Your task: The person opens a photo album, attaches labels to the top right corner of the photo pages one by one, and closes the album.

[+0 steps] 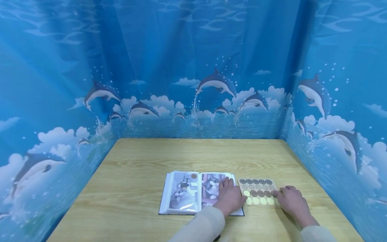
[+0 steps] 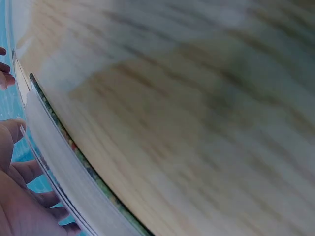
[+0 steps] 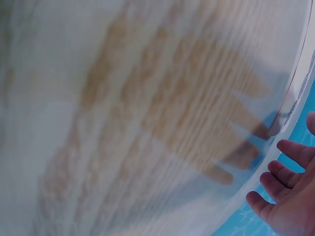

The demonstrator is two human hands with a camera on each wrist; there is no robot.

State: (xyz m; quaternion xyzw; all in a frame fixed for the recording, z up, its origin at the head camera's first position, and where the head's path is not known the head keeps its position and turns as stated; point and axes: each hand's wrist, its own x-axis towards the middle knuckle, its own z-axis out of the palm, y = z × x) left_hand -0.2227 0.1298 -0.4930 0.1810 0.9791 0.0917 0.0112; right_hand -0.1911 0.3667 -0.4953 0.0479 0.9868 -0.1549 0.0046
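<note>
An open photo album [image 1: 199, 211] lies on the table with a cat photo on each page. On its left page, near the top, is a round brown sticker [image 1: 194, 175]. My left hand [image 1: 231, 196] rests on the right page, its thumb reaching the near left edge of a sticker sheet [image 1: 257, 178]. Rows of round brown, pale and yellow stickers cover that sheet. My right hand [image 1: 293, 201] is at the sheet's right edge, its thumb at the end brown sticker of the third row. Whether it pinches that sticker cannot be told.
The wood-grain table [image 1: 136, 161] reaches back to a blue dolphin-print curtain [image 1: 169, 67] that hangs on the left, back and right sides. Album and sheet lie side by side near the table's front. Pale sleeves [image 1: 205, 223] cover both forearms.
</note>
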